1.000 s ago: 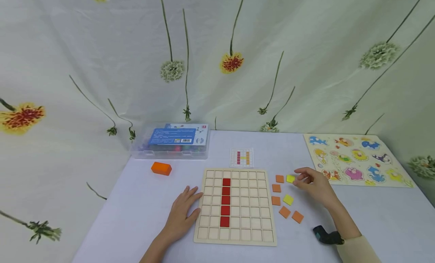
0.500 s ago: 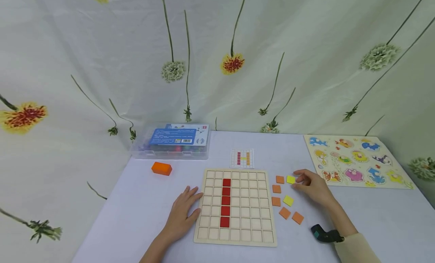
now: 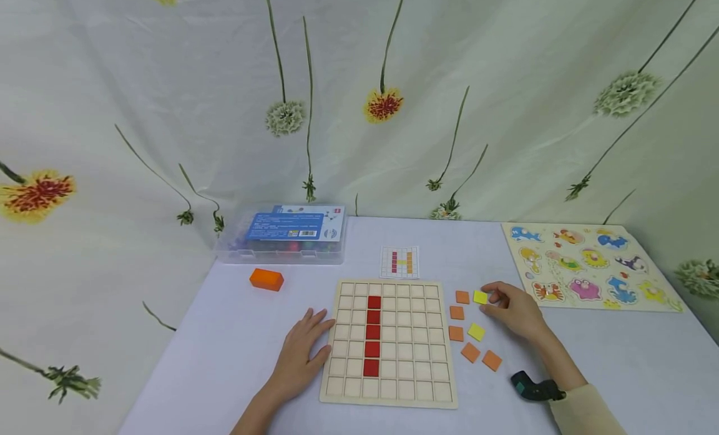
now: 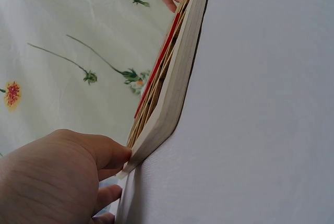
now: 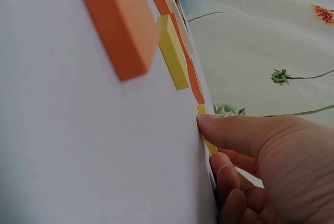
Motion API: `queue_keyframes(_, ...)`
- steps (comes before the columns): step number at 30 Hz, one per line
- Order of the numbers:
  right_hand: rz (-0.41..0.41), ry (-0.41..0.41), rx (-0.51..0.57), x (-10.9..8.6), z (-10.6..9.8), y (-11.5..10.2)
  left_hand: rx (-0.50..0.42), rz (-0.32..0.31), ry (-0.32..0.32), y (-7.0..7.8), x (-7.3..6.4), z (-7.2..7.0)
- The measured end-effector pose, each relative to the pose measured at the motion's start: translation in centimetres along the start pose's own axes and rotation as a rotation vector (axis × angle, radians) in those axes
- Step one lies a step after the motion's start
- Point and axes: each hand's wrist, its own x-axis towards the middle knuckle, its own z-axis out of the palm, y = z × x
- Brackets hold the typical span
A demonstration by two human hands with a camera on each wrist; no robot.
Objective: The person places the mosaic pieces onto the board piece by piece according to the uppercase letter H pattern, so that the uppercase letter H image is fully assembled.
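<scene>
Hanging behind everything, a flowered cloth (image 3: 236,67) backs the pale table (image 3: 191,372). At the table's far right lies the puzzle (image 3: 603,266), covered in sea creatures. The square grid board (image 3: 415,385) lies flat near the middle, and a clear box (image 3: 281,255) with a blue label sits at the far left.

The left hand (image 3: 303,347) rests on the table with fingers extended, thumb and fingertips touching the board's left edge, its grip loose around nothing. The right hand (image 3: 517,309) has its grip on a yellow tile (image 3: 480,297), pinched between thumb and fingers right of the board.

Just beyond the board is a small card (image 3: 399,262) printed with a coloured pattern; an orange block (image 3: 266,279) lies in front of the box. Five red tiles (image 3: 372,332) fill part of the board's third column from the left. Five orange tiles (image 3: 470,352) lie right of the board, near a second yellow tile (image 3: 476,332).
</scene>
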Motion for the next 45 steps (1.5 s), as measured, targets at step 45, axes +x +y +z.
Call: queue_keyframes(45,-0.055,0.078,0.088,-2.3,-1.3,-7.3,-0.018,-0.011,-0.012,-0.2,0.0,0.1)
